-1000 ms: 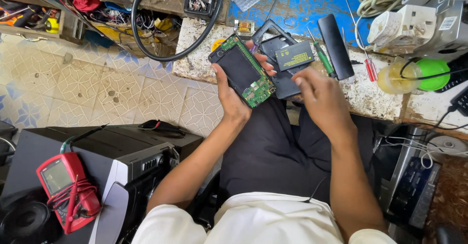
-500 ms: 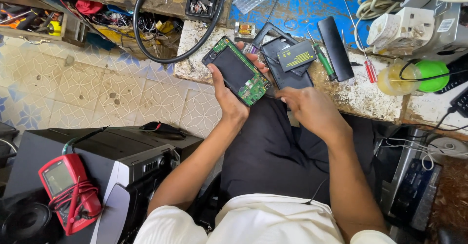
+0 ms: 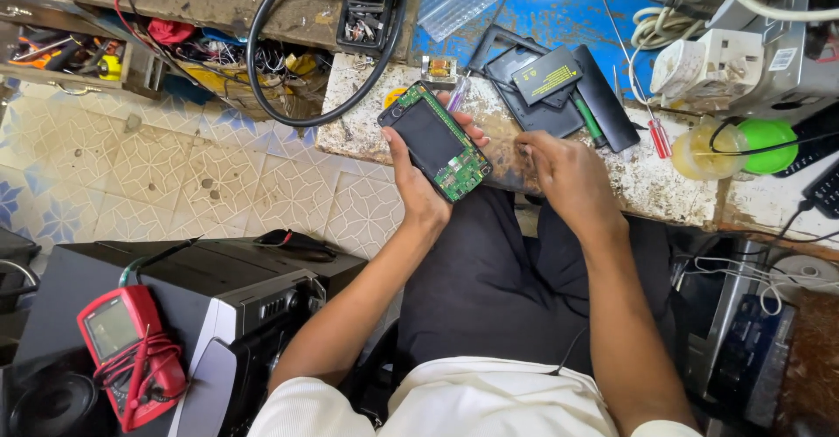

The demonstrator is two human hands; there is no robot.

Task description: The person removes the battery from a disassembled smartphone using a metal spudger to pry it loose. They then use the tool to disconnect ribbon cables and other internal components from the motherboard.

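left hand [image 3: 418, 179] grasping green circuit board [image 3: 435, 142] | right hand [image 3: 559, 168] fingertips on workbench [image 3: 638, 183], grip unclear | yellow-labelled battery [image 3: 546, 76] behind

In my left hand [image 3: 418, 188] I hold an opened phone [image 3: 434, 141] tilted above the bench edge; its screen is a dark, blank rectangle framed by green circuit board. On the bench beyond my right hand [image 3: 559, 170], a black battery [image 3: 547, 76] lies on a dark back cover, carrying a rectangular label with yellow print. At far right, a grey box [image 3: 791, 44] bears a small white sticker [image 3: 783, 58]. At lower left, a red multimeter [image 3: 122, 350] rests on a speaker, its grey-green rectangular display unlit.
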